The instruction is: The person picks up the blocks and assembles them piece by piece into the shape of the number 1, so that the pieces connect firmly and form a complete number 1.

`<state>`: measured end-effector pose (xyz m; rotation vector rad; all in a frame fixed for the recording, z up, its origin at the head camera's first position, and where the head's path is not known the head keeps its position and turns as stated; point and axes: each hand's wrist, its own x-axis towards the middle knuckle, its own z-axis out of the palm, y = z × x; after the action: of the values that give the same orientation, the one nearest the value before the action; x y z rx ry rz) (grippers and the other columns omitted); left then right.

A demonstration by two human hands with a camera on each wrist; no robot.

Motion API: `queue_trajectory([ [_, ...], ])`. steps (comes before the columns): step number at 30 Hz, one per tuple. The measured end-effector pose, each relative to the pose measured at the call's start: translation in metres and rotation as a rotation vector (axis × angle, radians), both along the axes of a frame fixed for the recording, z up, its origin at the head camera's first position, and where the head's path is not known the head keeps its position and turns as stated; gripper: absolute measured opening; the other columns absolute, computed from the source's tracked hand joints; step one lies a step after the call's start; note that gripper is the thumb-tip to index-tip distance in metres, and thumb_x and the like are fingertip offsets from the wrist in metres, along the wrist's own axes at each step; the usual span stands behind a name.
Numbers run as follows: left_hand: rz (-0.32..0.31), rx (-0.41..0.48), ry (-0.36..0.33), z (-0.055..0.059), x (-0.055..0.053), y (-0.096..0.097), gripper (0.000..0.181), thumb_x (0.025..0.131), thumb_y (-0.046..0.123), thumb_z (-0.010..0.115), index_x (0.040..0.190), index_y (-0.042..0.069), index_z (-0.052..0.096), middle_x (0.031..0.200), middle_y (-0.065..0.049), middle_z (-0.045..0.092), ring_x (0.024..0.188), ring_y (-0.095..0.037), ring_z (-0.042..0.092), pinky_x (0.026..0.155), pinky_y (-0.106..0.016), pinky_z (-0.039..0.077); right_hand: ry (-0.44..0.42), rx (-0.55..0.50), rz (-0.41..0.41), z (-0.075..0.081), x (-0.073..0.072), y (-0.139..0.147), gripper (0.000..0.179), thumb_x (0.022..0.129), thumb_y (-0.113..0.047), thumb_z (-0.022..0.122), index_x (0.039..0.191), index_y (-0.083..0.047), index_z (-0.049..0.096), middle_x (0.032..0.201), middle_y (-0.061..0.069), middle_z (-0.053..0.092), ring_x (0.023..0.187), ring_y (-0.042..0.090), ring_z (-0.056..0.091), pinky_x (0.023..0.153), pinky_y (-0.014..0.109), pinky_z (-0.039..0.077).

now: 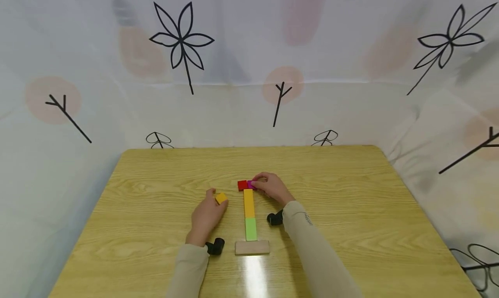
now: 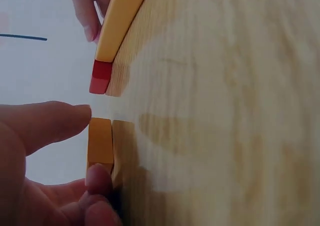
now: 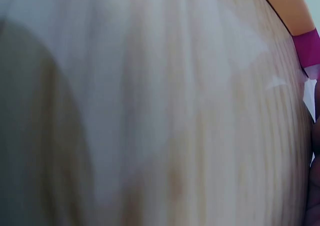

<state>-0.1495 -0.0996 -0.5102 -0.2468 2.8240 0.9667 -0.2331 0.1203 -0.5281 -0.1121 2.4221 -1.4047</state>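
Observation:
My left hand (image 1: pixel 206 215) straddles an orange cube (image 1: pixel 221 198) lying on the table. In the left wrist view its fingertips (image 2: pixel 99 178) overlap one end of the cube, while the thumb lies near the other end with a small gap. My right hand (image 1: pixel 273 189) pinches a purple cube (image 1: pixel 250 184) between thumb and forefinger, right beside a red cube (image 1: pixel 242 186). Below that pair run a long orange block (image 1: pixel 248 202), a light green block (image 1: pixel 251 228) and a crosswise plain wooden block (image 1: pixel 252 247). Only a sliver of the right hand shows in the right wrist view.
The blocks lie on a wood-grained table (image 1: pixel 343 176). A white cloth (image 1: pixel 234 111) with printed plants and pink patches hangs behind it and at both sides. Black wrist cameras sit by the sleeves, and light glares on the near part of the table.

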Motion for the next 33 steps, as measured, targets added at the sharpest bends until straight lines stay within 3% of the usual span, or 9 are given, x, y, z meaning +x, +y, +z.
queue_trajectory([
  [4, -0.025, -0.054, -0.013, 0.002, -0.001, 0.003, 0.059, 0.083, 0.045, 0.054, 0.126, 0.009, 0.036, 0.074, -0.005, 0.055, 0.058, -0.019, 0.048, 0.047, -0.030, 0.034, 0.000, -0.023, 0.008, 0.001, 0.002, 0.001, 0.028, 0.082, -0.037, 0.062, 0.103, -0.018, 0.062, 0.080, 0.002, 0.063, 0.054, 0.015, 0.047, 0.050, 0.025, 0.040],
  [8, -0.024, -0.089, -0.018, 0.002, -0.003, 0.007, 0.055, 0.083, 0.049, 0.053, 0.118, 0.009, 0.038, 0.069, -0.006, 0.054, 0.055, -0.021, 0.049, 0.045, -0.032, 0.034, -0.002, -0.047, 0.023, 0.002, 0.003, 0.002, 0.025, 0.084, -0.031, 0.062, 0.106, -0.018, 0.061, 0.079, 0.003, 0.063, 0.048, 0.015, 0.042, 0.048, 0.025, 0.038],
  [17, -0.012, -0.155, 0.008, 0.001, -0.005, 0.012, 0.043, 0.086, 0.044, 0.051, 0.105, 0.008, 0.039, 0.061, -0.006, 0.050, 0.049, -0.023, 0.047, 0.042, -0.034, 0.034, 0.020, -0.031, 0.084, 0.004, 0.004, 0.005, 0.030, 0.085, -0.022, 0.058, 0.115, -0.021, 0.056, 0.054, 0.004, 0.044, 0.042, 0.016, 0.035, 0.043, 0.025, 0.031],
  [26, -0.031, -0.183, -0.005, 0.003, -0.006, 0.012, 0.041, 0.089, 0.039, 0.049, 0.111, 0.006, 0.038, 0.062, -0.006, 0.051, 0.050, -0.023, 0.048, 0.042, -0.036, 0.036, 0.018, 0.007, 0.142, 0.002, 0.001, 0.008, 0.036, 0.082, -0.021, 0.063, 0.117, -0.023, 0.054, 0.071, 0.006, 0.057, 0.045, 0.015, 0.038, 0.045, 0.025, 0.035],
  [33, -0.036, -0.188, 0.001, 0.001, -0.007, 0.011, 0.040, 0.088, 0.040, 0.049, 0.110, 0.008, 0.039, 0.063, -0.007, 0.053, 0.050, -0.024, 0.049, 0.041, -0.036, 0.035, 0.007, 0.011, 0.141, 0.000, -0.001, 0.007, 0.035, 0.082, -0.021, 0.064, 0.116, -0.024, 0.055, 0.076, 0.006, 0.058, 0.045, 0.015, 0.038, 0.044, 0.024, 0.034],
])
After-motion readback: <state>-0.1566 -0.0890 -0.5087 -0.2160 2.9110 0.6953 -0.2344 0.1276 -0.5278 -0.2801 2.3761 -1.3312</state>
